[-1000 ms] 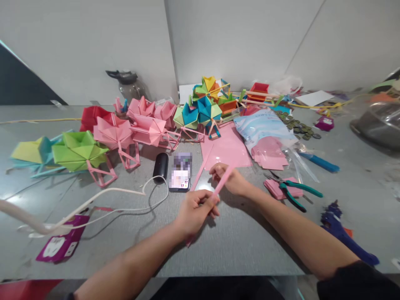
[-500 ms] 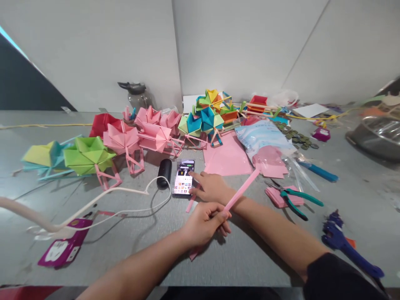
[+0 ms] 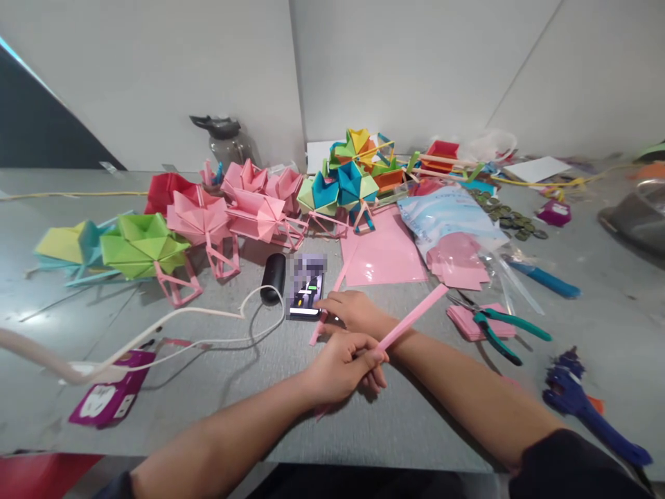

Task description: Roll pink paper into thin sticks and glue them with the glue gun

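Observation:
Between the thumb and fingers of my left hand [image 3: 340, 367] is a folded pink paper strip [image 3: 415, 315], slanting up to the right across my right wrist. My right hand [image 3: 361, 312] reaches left past it with fingers extended, a fingertip at the lower right edge of a lit smartphone [image 3: 307, 287]. The phone lies flat; part of its screen is blurred. Another narrow pink strip [image 3: 316, 334] lies partly under my right fingers. Beside the phone lies a black cylinder [image 3: 273, 279].
Folded paper models stand at the back, including a green one [image 3: 143, 246] and a pink one [image 3: 200, 218]. Pink sheets [image 3: 382, 253], a plastic bag [image 3: 447, 211], pliers [image 3: 491, 322] and a blue glue gun [image 3: 576, 398] lie rightward. A white cable [image 3: 208, 310] crosses the left side.
The phone's screen has changed from rows of small pictures to a darker display. My right fingers have drawn back slightly toward its lower edge. My left hand keeps hold of the strip.

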Action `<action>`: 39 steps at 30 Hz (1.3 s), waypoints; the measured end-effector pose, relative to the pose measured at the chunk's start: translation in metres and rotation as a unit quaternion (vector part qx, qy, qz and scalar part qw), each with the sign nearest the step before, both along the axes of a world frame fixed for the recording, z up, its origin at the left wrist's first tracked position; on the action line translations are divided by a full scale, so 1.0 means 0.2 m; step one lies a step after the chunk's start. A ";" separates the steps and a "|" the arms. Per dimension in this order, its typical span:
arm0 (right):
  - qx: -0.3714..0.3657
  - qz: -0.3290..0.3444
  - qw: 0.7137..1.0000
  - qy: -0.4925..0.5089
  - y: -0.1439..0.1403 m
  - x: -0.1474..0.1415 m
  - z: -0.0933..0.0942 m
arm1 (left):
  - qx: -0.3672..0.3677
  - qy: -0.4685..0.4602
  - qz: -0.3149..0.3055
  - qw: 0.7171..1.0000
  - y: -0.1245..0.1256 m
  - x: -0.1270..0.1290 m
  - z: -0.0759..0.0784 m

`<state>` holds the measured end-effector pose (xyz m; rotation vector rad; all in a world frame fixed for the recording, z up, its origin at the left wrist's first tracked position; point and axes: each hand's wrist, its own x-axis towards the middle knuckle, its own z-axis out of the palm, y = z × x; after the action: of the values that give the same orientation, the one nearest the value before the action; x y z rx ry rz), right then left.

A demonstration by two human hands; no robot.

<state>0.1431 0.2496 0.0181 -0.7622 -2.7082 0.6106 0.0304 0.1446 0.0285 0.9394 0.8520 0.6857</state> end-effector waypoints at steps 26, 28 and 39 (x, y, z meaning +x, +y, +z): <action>-0.261 -0.245 0.856 0.374 0.04 0.02 0.02 | 0.060 -0.004 0.190 0.980 0.08 -0.03 0.06; -0.265 -0.223 0.846 0.405 0.05 0.05 0.04 | 0.049 -0.005 0.222 0.974 0.12 -0.04 0.06; -0.168 -0.246 0.907 0.297 0.07 0.08 0.17 | 0.070 0.089 0.215 0.970 0.13 -0.05 0.03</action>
<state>0.1600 0.2641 0.0512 -1.0797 -1.7867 0.9930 0.0211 0.1701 0.0341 0.9601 1.1965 1.0561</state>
